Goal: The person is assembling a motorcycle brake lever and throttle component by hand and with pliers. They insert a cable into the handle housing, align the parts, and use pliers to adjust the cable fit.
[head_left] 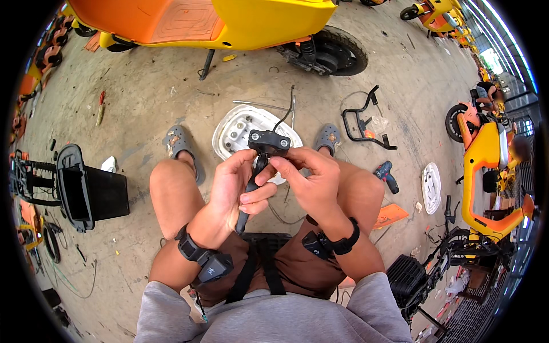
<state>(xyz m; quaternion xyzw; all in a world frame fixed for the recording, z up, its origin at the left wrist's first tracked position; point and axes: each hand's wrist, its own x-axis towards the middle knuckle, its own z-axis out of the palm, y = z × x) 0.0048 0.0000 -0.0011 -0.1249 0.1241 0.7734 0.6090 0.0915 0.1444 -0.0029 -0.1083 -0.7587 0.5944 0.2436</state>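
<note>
Matt lever [257,174], glossy scooter panel [269,26], rough floor [154,97]

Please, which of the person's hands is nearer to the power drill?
Right. The right hand is to the left of the power drill; the left hand is farther left.
</note>
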